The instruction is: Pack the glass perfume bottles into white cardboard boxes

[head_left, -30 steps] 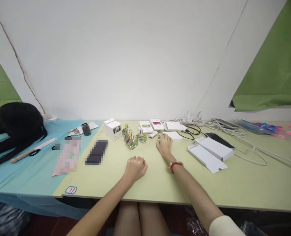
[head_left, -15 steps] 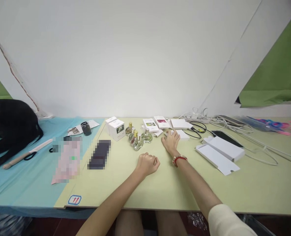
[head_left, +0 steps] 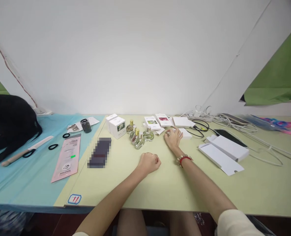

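Observation:
My left hand (head_left: pixel 149 163) rests on the yellow tabletop, curled into a fist with nothing showing in it. Farther forward, my right hand (head_left: pixel 174 138) has its fingers bent round the left end of a flat white box (head_left: pixel 185 133); the hand covers part of that box. Left of my right hand stand several small glass perfume bottles, among them a round one with a greenish look (head_left: pixel 148 135) and a gold-capped one (head_left: pixel 131 127). Behind them lie flat white cartons, one with a green picture (head_left: pixel 152 123) and one with a red picture (head_left: pixel 163 119).
Two upright white boxes (head_left: pixel 118 127) stand left of the bottles. An opened white box (head_left: pixel 224 154), a dark phone-like slab (head_left: pixel 231 138) and tangled cables (head_left: pixel 256 139) lie at right. On the blue cloth (head_left: pixel 17 183) are a pink packet (head_left: pixel 68 157), a knife (head_left: pixel 27 151) and a jar (head_left: pixel 86 126).
My right hand's fingers have drawn in closer at the flat white box. My left hand stays in a fist in nearly the same place. The view has shifted slightly.

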Demonstrator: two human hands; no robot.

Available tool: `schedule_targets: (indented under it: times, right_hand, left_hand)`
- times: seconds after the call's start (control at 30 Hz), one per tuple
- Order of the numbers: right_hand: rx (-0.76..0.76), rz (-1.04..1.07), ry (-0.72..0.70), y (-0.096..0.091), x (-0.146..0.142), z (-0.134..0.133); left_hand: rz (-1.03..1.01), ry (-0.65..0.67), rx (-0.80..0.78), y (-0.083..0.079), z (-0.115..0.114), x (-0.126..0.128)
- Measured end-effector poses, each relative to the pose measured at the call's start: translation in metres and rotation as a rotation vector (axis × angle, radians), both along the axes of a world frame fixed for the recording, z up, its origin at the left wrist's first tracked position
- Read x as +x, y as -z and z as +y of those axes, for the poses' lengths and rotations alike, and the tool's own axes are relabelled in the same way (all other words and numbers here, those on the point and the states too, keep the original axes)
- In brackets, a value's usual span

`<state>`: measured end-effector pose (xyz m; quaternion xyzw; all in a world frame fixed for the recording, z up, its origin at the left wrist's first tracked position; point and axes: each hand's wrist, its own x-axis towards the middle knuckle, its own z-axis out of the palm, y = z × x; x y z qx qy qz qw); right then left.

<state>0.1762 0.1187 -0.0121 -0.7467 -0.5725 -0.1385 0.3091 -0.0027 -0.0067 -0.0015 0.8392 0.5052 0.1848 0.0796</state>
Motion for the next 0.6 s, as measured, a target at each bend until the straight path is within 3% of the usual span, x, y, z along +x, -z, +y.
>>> schedule_targets:
  times: [0.23,0.47,0.6]
  right_hand:
    - [0.108,0.127,0.011,0.002,0.01,-0.004]
    - [-0.064,0.156,0.099,0.013,0.041,0.002]
    - [-0.12,0.112,0.008,0.012,0.048,-0.005]
  left_hand:
    - [0.0,-0.042,-0.015,0.001,0.01,0.0]
    - [0.019,-0.017,0.009,-0.002,0.024,0.005]
    - [0.011,0.016,0.016,-0.002,0.024,0.004]
